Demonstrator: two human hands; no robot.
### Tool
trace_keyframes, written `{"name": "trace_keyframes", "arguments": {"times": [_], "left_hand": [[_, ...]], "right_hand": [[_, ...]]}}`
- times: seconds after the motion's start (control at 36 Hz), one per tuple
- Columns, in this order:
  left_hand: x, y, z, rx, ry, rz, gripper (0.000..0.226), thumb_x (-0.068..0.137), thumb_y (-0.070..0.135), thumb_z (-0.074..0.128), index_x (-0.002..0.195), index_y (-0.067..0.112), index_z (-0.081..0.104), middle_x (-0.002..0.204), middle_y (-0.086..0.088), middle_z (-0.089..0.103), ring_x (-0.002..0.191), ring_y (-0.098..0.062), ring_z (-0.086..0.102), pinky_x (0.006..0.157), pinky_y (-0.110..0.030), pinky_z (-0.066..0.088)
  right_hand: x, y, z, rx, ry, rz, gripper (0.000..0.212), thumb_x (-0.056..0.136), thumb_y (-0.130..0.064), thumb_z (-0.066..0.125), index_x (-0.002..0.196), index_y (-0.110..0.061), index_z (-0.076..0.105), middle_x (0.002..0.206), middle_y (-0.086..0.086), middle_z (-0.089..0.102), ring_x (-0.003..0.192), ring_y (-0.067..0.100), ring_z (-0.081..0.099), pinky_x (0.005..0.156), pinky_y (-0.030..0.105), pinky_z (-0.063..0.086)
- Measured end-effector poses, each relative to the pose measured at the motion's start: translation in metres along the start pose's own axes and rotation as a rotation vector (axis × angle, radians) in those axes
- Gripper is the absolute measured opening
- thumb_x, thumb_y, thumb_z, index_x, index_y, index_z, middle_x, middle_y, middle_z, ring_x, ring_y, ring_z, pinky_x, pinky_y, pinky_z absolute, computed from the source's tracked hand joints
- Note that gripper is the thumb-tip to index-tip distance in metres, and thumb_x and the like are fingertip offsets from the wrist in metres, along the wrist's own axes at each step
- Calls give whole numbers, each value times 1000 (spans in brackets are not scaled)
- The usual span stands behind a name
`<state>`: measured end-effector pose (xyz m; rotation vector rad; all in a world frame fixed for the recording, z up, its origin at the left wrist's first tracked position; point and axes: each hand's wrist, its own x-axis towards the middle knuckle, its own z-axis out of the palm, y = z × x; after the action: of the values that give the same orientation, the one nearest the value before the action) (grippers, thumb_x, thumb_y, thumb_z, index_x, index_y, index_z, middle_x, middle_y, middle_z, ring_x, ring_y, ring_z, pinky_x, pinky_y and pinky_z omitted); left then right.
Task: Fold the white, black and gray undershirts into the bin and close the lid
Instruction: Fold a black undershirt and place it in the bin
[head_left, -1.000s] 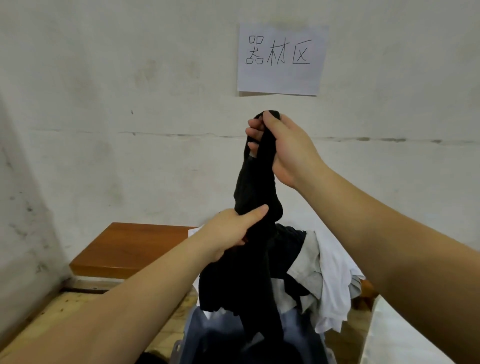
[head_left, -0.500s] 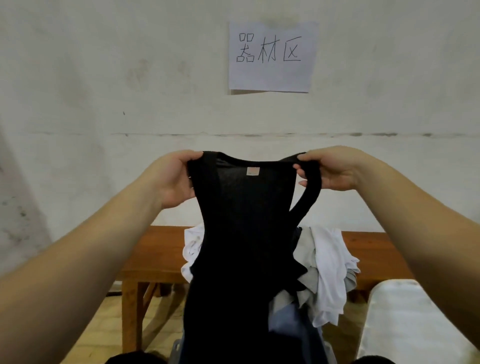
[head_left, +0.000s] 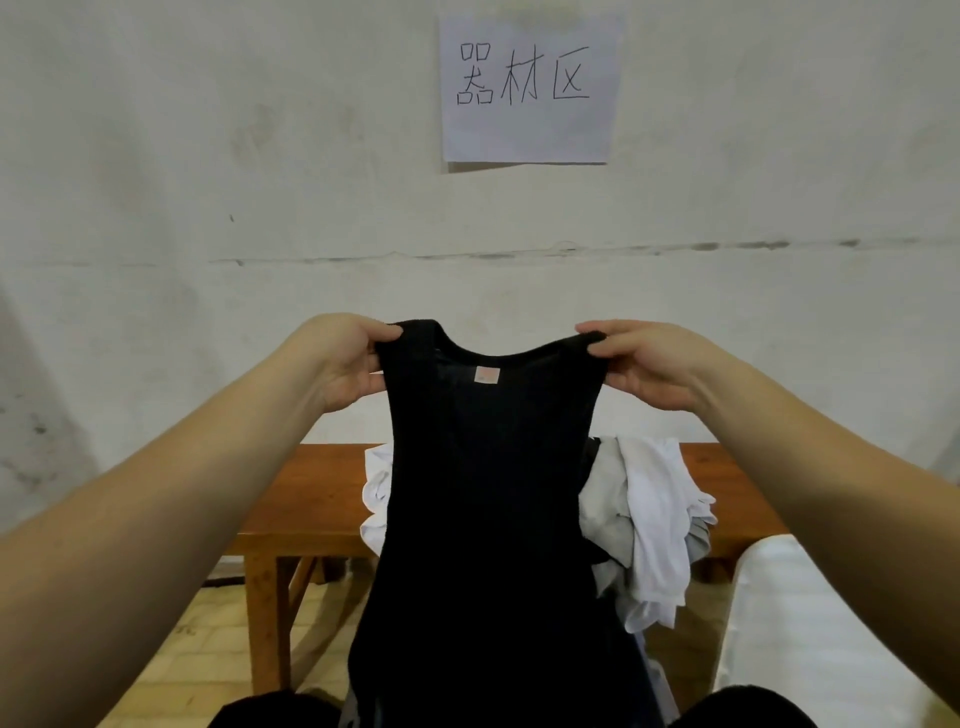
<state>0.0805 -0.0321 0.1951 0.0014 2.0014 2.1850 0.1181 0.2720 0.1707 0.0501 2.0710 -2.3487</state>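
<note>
A black undershirt (head_left: 488, 499) hangs spread out in front of me, its pink neck label facing me. My left hand (head_left: 343, 364) pinches its left shoulder strap and my right hand (head_left: 649, 364) pinches the right strap, both at chest height. Behind it, a heap with a white undershirt (head_left: 657, 514) and a gray undershirt (head_left: 605, 499) lies on a wooden bench (head_left: 311, 488). The black cloth hides most of the heap. Only a sliver of a bluish-gray bin (head_left: 657, 680) shows at the bottom, and no lid is visible.
A paper sign (head_left: 527, 88) with handwritten characters is stuck on the white wall behind the bench. A white padded surface (head_left: 810, 639) sits at the lower right. Yellowish tiled floor (head_left: 208, 644) shows under the bench. My dark-clad knees fill the bottom edge.
One second ago the black undershirt hung bunched from my raised right hand. Both hands have since taken a strap each and pulled it open; it now hangs wider and slightly lower.
</note>
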Motion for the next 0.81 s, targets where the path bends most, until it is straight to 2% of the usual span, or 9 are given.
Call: {"name": "trace_keyframes", "arguments": {"times": [0.11,0.17,0.22,0.33,0.44,0.53,0.64,0.75,0.81], "left_hand": [[4,-8,0,178,53,128,31,94,-5,54,121,9,57,113,-11,65,93,-22,68,64,-34,57],[6,-9,-2,361,62,216,25,93,-2,59,110,16,63,109,-9,66,95,-21,68,63,-30,58],[8,-11,-4,573,106,316,19,91,2,62,99,17,67,99,-8,68,92,-23,69,69,-33,60],[10,-17,-9,1021,269,504,17,89,12,59,101,18,71,87,-5,71,73,-22,69,78,-42,57],[9,-23,-10,924,265,570,15,92,22,60,100,20,73,86,0,70,76,-20,68,79,-41,57],[10,-21,-5,704,237,588,5,93,28,65,95,27,70,101,5,63,92,-16,61,82,-30,47],[9,-22,9,230,-48,454,8,93,13,65,93,18,70,87,6,73,88,-12,68,90,-25,47],[4,-25,27,77,-286,438,15,95,7,57,105,9,69,96,0,73,93,-11,68,85,-20,50],[1,-28,34,110,-342,433,19,95,7,58,111,10,68,102,-2,73,100,-13,67,90,-21,50]], "right_hand": [[-1,8,2,-699,203,-213,16,89,-7,63,96,-20,68,93,-2,66,82,12,62,69,19,46],[0,9,4,-933,262,-321,7,89,-17,64,93,-22,65,85,-10,61,74,7,54,61,18,38],[3,10,3,-1035,274,-398,3,90,-21,65,91,-23,62,86,-12,56,77,7,52,61,16,35],[8,14,0,-1060,281,-460,9,91,-27,65,87,-25,58,100,-8,53,88,10,54,67,14,35],[5,15,-1,-856,224,-388,10,90,-31,65,90,-22,59,90,1,66,77,13,57,62,23,40],[1,11,8,-806,211,-468,9,89,-28,66,87,-26,58,77,-8,59,63,2,50,59,16,38],[0,2,34,-784,162,-535,5,91,-25,65,91,-30,66,84,-17,65,70,-8,56,63,6,41],[4,-2,56,-697,155,-524,16,90,-35,67,89,-19,67,78,-12,65,64,-4,55,61,12,42],[5,-3,64,-604,134,-510,17,89,-35,68,85,-19,66,76,-10,64,65,0,56,62,15,43]]}}
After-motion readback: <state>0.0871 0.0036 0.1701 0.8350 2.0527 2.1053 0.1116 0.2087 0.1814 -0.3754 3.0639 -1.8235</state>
